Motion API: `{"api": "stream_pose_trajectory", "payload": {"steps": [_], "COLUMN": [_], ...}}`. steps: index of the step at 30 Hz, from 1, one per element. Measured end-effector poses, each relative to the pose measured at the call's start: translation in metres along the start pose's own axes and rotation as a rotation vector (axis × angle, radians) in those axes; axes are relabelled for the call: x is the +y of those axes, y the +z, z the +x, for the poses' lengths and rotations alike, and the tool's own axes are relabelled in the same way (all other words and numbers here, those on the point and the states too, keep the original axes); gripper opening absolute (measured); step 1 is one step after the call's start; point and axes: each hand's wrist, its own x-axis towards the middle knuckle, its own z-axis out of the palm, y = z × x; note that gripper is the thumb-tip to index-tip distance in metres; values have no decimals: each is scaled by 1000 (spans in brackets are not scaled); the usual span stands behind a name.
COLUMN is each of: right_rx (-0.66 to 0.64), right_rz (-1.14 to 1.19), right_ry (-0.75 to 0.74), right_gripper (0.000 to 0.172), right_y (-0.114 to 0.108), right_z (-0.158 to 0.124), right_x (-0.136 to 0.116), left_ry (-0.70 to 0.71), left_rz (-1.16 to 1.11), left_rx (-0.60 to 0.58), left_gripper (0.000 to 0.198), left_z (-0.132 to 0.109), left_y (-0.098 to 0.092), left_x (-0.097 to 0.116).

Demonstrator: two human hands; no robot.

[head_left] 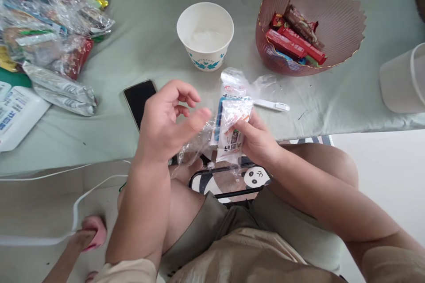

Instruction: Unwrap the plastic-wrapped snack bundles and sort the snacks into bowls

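Observation:
My right hand (260, 139) grips small white printed packets (234, 130), one over another, at the table's front edge. Its thumb presses on the front packet. Clear crinkled plastic (195, 146) hangs to the left of them. To the left, my left hand (172, 119) is raised with thumb and fingers apart and nothing visible in it. A clear printed wrapper (234, 79) lies just beyond the packets, and a white plastic stick-like item (270, 105) lies to their right. Behind stands a white paper bowl (206, 37) with a teal leaf print; what whitish matter is inside I cannot make out.
A pink scalloped bowl (345, 22) holds several wrapped snack bars. A phone (137, 99) lies left of my left hand. Piled snack packets (49, 31) and a white pack (20, 115) fill the left. A white container (398, 84) stands right. Another person's foot (94, 232) shows below.

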Motion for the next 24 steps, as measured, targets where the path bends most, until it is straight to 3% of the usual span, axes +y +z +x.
{"api": "stream_pose_trajectory", "payload": {"steps": [2, 4, 7, 10, 14, 19, 24], "right_rx": [19, 29, 25, 25, 25, -95, -207], "right_rz": [-44, -55, -89, -77, 93, 312, 420], "right_ry": [-52, -73, -47, 16, 172, 377, 487], "right_gripper": [46, 50, 49, 48, 52, 62, 75], "right_y": [2, 4, 5, 4, 3, 5, 8], "right_z": [-2, -4, -4, -4, -1, 0, -2], "right_x": [-3, -6, -8, -8, -5, 0, 1], "left_ry": [117, 105, 45, 15, -93, -92, -107], "left_rz": [285, 499, 528, 320, -156, -691, -839], "left_rx": [-66, -145, -158, -30, 140, 202, 201], "left_gripper": [38, 33, 5, 12, 15, 21, 30], "left_z": [-6, -12, -14, -8, -2, 3, 3], "left_y": [6, 15, 24, 24, 19, 11, 3], "left_x": [11, 20, 21, 12, 9, 37, 62]}}
